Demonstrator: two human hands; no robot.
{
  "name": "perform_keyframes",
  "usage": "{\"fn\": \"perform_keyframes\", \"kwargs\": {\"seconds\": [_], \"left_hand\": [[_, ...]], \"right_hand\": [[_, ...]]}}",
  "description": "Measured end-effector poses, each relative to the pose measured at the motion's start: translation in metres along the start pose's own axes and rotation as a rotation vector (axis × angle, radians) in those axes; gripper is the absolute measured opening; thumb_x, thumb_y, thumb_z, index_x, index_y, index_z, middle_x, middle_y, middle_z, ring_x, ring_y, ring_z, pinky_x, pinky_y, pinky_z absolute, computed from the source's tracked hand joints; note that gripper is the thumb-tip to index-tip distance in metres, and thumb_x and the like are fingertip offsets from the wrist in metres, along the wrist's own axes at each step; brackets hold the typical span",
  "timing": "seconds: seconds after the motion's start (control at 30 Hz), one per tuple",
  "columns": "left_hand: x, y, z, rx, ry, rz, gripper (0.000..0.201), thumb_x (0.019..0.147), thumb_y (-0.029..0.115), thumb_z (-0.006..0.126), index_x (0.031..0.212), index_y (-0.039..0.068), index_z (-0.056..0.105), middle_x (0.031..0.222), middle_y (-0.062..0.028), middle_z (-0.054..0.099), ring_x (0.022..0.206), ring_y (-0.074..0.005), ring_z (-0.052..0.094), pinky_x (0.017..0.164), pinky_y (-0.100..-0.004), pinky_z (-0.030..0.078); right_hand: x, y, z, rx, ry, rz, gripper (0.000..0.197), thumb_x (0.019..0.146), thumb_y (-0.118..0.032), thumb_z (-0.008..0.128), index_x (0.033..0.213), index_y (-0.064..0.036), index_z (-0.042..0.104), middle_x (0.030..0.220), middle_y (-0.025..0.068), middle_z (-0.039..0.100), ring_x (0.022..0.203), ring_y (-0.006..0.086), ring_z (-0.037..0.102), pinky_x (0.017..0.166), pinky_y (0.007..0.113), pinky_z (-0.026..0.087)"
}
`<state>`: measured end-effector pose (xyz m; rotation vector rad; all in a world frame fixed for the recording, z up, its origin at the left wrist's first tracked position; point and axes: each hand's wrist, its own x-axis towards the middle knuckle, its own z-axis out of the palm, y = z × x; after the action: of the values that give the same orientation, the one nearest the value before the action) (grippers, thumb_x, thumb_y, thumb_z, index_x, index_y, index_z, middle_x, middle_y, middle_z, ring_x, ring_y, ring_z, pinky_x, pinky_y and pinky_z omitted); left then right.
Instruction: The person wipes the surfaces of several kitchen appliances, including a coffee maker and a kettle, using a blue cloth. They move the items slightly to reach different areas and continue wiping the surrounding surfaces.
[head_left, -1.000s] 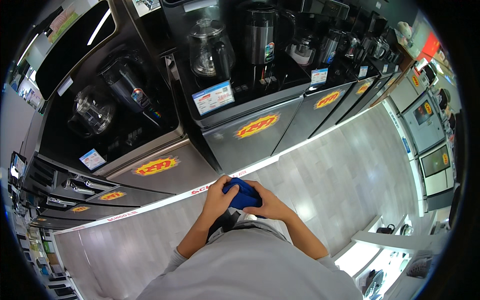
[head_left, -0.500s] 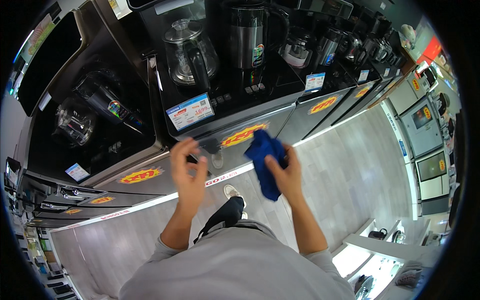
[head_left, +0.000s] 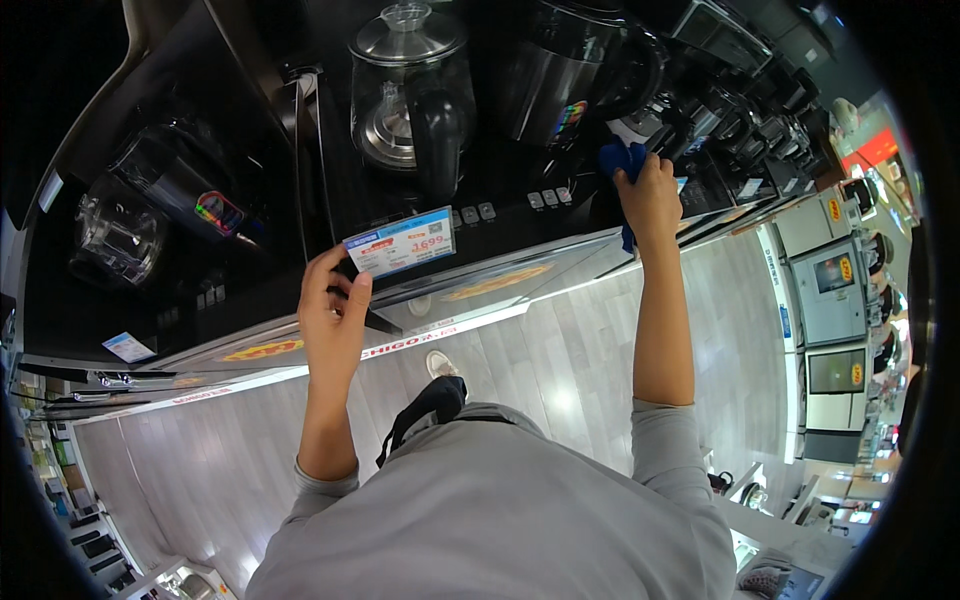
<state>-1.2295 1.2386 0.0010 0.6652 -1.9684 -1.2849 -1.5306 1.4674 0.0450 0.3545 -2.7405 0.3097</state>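
Blue cloth (head_left: 622,160) mostly hidden behind right hand (head_left: 652,195)

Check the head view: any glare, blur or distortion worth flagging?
Head view: strong fisheye bend, black corners; shelf edge curves. Glare patches on the pale floor and glints on the glass kettle. Black shelf dim, detail lost. Left hand and right hand with blue cloth reasonably sharp.

Pale grey plank floor (head_left: 590,370) is gleaming under overhead light. A long black shelf (head_left: 250,300) is running across the top, and white appliances (head_left: 830,290) are standing along the right wall.
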Motion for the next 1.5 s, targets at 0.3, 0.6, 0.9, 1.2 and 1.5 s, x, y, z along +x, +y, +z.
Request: {"fn": "perform_keyframes", "kwargs": {"seconds": [0.3, 0.6, 0.9, 1.2, 1.5], "left_hand": [[0.005, -0.002, -0.004, -0.173, -0.034, -0.051, 0.016, 0.092, 0.013, 0.064, 0.09, -0.002, 0.058, 0.076, 0.0004, 0.054, 0.065, -0.0051, 0.044, 0.057, -0.0187, 0.035], [-0.008, 0.0, -0.033, -0.295, 0.381, -0.079, 0.014, 0.095, 0.014, 0.057, 0.095, 0.001, 0.06, 0.073, -0.0044, 0.057, 0.058, -0.0068, 0.047, 0.048, -0.0196, 0.036], [-0.002, 0.004, -0.034, -0.352, 0.589, 0.008, 0.015, 0.096, 0.013, 0.057, 0.096, -0.002, 0.058, 0.074, -0.0078, 0.059, 0.056, -0.0086, 0.05, 0.049, -0.0198, 0.04], [0.007, -0.002, -0.039, -0.218, 0.663, 0.09, 0.014, 0.097, 0.014, 0.056, 0.093, 0.0, 0.057, 0.067, -0.0042, 0.055, 0.056, -0.0077, 0.047, 0.051, -0.0201, 0.04], [0.02, -0.029, -0.014, -0.004, 0.758, 0.216, 0.013, 0.096, 0.011, 0.056, 0.093, -0.002, 0.053, 0.083, -0.006, 0.054, 0.062, -0.0061, 0.05, 0.05, -0.0183, 0.042]], "right_hand": [[-0.044, -0.072, 0.0, 0.166, 0.015, -0.319, 0.046, 0.079, -0.021, 0.07, 0.117, -0.0002, 0.054, 0.107, 0.0157, 0.055, 0.098, 0.0345, 0.058, 0.073, 0.042, 0.054], [-0.117, -0.136, -0.032, 0.236, -0.174, -0.533, 0.054, 0.077, -0.015, 0.07, 0.124, 0.0017, 0.051, 0.107, 0.0145, 0.052, 0.094, 0.0326, 0.056, 0.07, 0.038, 0.055], [-0.161, -0.162, -0.043, 0.699, -0.576, -1.069, 0.052, 0.077, -0.014, 0.068, 0.123, -0.0002, 0.049, 0.102, 0.0113, 0.05, 0.094, 0.0256, 0.054, 0.066, 0.034, 0.055], [-0.119, -0.178, -0.056, 0.649, -0.153, -1.085, 0.053, 0.073, -0.005, 0.059, 0.125, 0.0028, 0.051, 0.097, 0.0102, 0.053, 0.086, 0.0213, 0.054, 0.067, 0.029, 0.05], [-0.139, -0.191, -0.025, 0.188, -0.129, -1.242, 0.053, 0.078, -0.006, 0.059, 0.129, 0.0067, 0.05, 0.139, 0.0317, 0.039, 0.124, 0.0418, 0.045, 0.085, 0.034, 0.047]]}}
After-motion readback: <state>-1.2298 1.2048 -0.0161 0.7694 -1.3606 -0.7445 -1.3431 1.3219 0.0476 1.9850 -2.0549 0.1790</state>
